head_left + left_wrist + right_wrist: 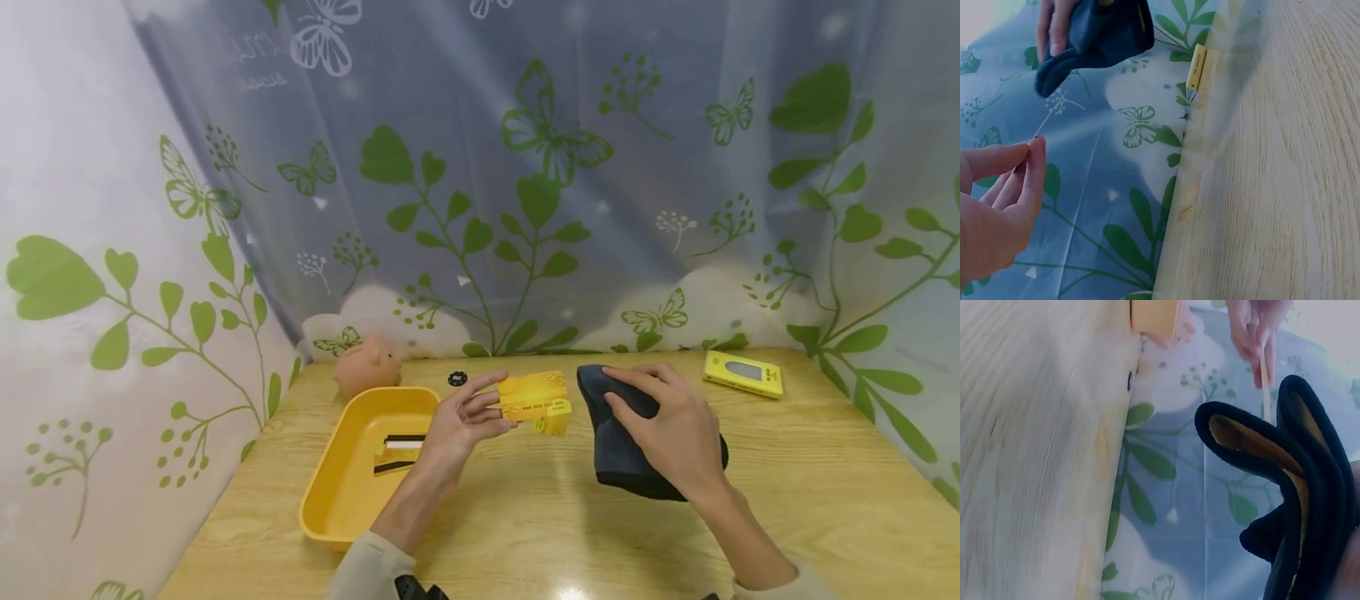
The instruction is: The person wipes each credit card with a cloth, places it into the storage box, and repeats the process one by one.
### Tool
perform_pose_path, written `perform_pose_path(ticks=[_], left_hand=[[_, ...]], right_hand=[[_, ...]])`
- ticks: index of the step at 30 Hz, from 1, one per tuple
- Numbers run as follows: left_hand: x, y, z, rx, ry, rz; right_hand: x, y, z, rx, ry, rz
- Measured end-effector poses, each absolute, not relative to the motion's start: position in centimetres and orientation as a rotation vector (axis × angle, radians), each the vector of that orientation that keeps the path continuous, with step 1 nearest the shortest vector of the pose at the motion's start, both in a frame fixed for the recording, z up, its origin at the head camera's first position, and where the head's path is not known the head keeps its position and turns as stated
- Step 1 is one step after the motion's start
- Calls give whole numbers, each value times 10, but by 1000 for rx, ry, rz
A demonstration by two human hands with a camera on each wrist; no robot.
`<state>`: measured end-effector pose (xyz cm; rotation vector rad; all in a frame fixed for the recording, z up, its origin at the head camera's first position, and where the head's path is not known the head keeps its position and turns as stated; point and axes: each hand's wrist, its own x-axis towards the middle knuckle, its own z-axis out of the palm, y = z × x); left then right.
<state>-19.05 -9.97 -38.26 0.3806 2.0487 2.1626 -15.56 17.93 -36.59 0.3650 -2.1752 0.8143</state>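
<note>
- Head view, middle of the frame, lower half: the left hand pinches a yellow card between thumb and fingers, and the card juts out to their right; a second yellow piece shows at its lower edge, too unclear to name.
- Right of that, the card's long axis runs roughly level in the frame, its free end towards a dark blue fabric item, with a narrow gap between.
- Right of centre, the right hand grips that item, its fingers bent over the upper part; in the right wrist view, tan lining shows in its folds, on the card's side.
- Wood-grain tabletop, from the left: a yellow tray with a yellow-and-black piece inside, a piggy bank behind it, a black chip near the back edge, and a yellow box at right.
- Across the upper frame: a blue and white curtain printed with leaves and butterflies.
</note>
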Motion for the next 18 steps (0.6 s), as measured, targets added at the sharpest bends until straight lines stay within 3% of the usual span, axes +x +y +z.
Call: perform_pose_path(ticks=[18], left_hand=[[-187,-82,-382,478,2008,2157]], right_hand=[[-155,121,-371,532,-2237,847]])
